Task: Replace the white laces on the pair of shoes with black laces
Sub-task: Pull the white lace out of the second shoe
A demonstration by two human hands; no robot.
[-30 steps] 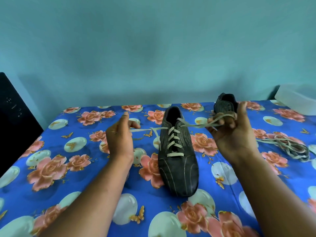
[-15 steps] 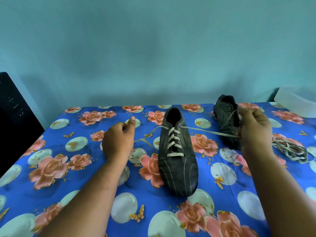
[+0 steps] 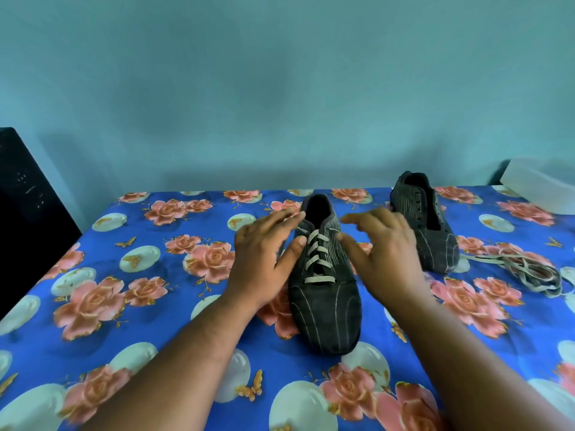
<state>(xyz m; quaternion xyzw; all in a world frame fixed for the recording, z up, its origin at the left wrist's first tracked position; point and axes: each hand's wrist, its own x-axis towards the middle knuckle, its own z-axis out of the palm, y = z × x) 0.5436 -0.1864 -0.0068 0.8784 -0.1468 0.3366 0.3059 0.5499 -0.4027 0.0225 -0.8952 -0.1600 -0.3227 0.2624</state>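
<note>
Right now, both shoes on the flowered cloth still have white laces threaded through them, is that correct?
Not quite. In the head view only the near shoe carries white laces; the far shoe has bare eyelets, and a loose lace pile lies beside it on the flowered cloth.

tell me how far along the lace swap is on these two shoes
Done: the far shoe shows bare eyelets, and a loose pile of pale laces lies beside it. In hand: the near shoe is still crossed with its white lace; the left hand and right hand sit open on either side of it. Left: unlacing it and threading black laces, none visible.
</note>
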